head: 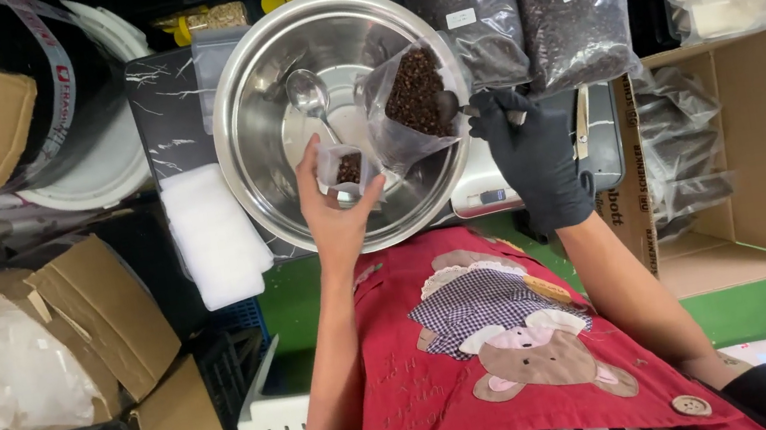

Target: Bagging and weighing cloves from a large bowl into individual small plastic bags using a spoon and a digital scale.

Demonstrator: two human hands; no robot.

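Over the near rim of the round steel bowl point(259, 132), the bare left hand point(334, 214) pinches a small clear pouch point(343, 170) of dark grains, fingers closed on it. Beside it, the black-gloved right hand point(536, 157) grips a crinkled clear bag point(411, 99) of the same grains, tilted against the bowl's right edge. 1 shiny spoon point(308, 92) lies inside. Cardboard boxes point(85, 320) crowd both sides, leaving little free room.

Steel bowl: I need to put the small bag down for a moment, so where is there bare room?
The steel bowl has bare floor left of the spoon, away from the small bag in the left hand. The white foam pad beside it is bare too. The right side is crowded: gloved right hand, open bag, sealed bags.
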